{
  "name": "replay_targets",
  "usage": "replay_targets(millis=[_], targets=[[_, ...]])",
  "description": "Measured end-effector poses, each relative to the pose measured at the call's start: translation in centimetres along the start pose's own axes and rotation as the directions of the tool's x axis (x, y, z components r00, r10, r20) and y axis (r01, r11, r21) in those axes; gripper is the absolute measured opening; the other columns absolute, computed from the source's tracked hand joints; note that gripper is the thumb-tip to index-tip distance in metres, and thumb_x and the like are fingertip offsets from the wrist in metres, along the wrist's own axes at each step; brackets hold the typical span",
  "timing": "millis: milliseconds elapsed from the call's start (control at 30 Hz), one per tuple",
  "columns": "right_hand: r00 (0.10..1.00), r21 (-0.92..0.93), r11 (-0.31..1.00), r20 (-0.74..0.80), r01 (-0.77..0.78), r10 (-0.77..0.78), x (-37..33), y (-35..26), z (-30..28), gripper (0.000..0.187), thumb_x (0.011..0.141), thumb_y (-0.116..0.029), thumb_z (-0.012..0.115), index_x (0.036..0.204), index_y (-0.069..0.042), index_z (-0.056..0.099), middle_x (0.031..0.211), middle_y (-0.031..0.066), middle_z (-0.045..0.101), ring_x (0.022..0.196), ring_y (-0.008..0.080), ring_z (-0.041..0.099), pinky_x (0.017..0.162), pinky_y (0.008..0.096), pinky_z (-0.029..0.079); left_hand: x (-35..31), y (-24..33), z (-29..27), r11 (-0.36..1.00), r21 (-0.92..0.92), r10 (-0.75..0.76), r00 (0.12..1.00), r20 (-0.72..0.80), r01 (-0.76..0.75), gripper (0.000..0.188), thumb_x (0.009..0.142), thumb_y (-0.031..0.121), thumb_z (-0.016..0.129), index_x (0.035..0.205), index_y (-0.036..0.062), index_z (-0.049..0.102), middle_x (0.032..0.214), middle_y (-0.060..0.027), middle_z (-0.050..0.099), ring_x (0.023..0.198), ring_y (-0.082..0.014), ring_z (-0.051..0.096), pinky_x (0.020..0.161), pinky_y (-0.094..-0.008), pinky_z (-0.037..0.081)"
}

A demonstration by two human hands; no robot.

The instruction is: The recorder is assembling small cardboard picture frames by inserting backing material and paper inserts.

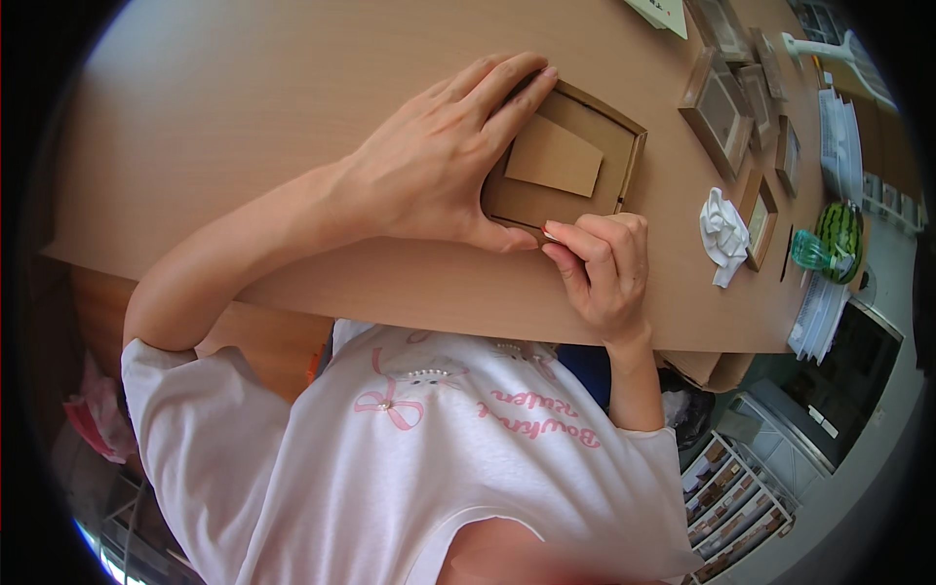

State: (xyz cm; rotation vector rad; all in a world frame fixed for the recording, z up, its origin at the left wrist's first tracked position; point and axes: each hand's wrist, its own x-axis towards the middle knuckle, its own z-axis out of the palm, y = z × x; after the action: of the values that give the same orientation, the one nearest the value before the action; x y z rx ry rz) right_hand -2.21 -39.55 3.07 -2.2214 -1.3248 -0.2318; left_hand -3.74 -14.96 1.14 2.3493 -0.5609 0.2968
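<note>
A shallow, square brown picture frame [629,156] lies on the table, with a flat brown backing inside it. On this backing sits a lighter tan piece of board [556,156]. My left hand [434,156] spans the frame from its left side, fingers over the far edge and thumb at the near edge, gripping it. At the near right corner, my right hand [604,258] is closed, with thumb and index finger pinched against the near rim. Something tiny, white and red, shows at those fingertips; I cannot make out what it is.
Several wooden frames [717,112] lie at the right of the wooden table [244,97], beside a crumpled white cloth [723,234]. Beyond are a thin black stick [786,253], a green plastic bottle [811,251], a watermelon [838,234] and stacked papers [840,146]. White paper [663,14] lies far off.
</note>
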Motion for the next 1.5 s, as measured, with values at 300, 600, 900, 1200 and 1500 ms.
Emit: replay_targets(millis=[300,600,900,1200,1500], targets=[[0.999,0.007,0.999,-0.028,0.034,-0.034,-0.2,0.0,-0.3,0.028,0.082,-0.009,0.077,0.108,-0.011,0.067,0.098,0.0040,0.059,0.085,0.0216,0.058,0.077,0.0364,0.043,0.1,0.3,0.0,1.000,0.028,0.005,1.000,0.025,-0.005,0.120,0.066,0.058,0.080,0.154,-0.0028,0.025,0.154,-0.0225,0.031,0.137,-0.0422,0.038,0.111,-0.0503,0.038],[0.919,-0.259,0.902,-0.287,-0.346,0.270,-1.5,6.0,-5.6,0.012,0.094,-0.009,0.065,0.104,-0.007,0.071,0.094,0.0061,0.063,0.088,0.0246,0.059,0.082,0.0373,0.043,2.1,2.4,-2.4,0.966,0.213,0.125,0.987,0.102,-0.145,0.081,0.081,0.051,0.073,0.143,0.0054,0.048,0.143,-0.0146,0.046,0.134,-0.0370,0.040,0.114,-0.0514,0.028],[0.903,-0.254,0.885,-0.295,-0.389,0.312,-4.3,9.4,-5.0,0.012,0.094,-0.011,0.064,0.105,-0.008,0.070,0.094,0.0051,0.063,0.091,0.0236,0.059,0.081,0.0371,0.041,3.9,2.4,-0.9,0.975,0.168,0.117,0.981,0.157,-0.143,0.043,0.084,0.029,0.076,0.116,0.0030,0.064,0.118,-0.0102,0.058,0.119,-0.0296,0.049,0.102,-0.0422,0.039],[0.885,-0.155,0.893,-0.281,-0.423,0.371,-4.7,9.7,-4.7,0.018,0.093,-0.013,0.065,0.110,-0.008,0.069,0.099,0.0054,0.062,0.097,0.0250,0.059,0.084,0.0392,0.040,5.3,1.4,-5.8,0.629,-0.684,-0.223,0.929,0.295,0.368,0.038,0.095,0.021,0.068,0.126,-0.0010,0.061,0.123,-0.0087,0.063,0.114,-0.0207,0.060,0.100,-0.0367,0.046],[0.932,-0.250,0.904,-0.200,-0.347,0.303,-3.3,6.3,-6.7,0.035,0.088,-0.020,0.072,0.121,-0.010,0.066,0.114,0.0051,0.061,0.105,0.0250,0.058,0.095,0.0385,0.038,-1.9,-4.2,-7.7,-0.021,-0.978,-0.475,0.859,0.193,0.208,0.044,0.105,0.030,0.050,0.135,-0.0014,0.051,0.134,-0.0153,0.056,0.122,-0.0289,0.056,0.109,-0.0451,0.046]])
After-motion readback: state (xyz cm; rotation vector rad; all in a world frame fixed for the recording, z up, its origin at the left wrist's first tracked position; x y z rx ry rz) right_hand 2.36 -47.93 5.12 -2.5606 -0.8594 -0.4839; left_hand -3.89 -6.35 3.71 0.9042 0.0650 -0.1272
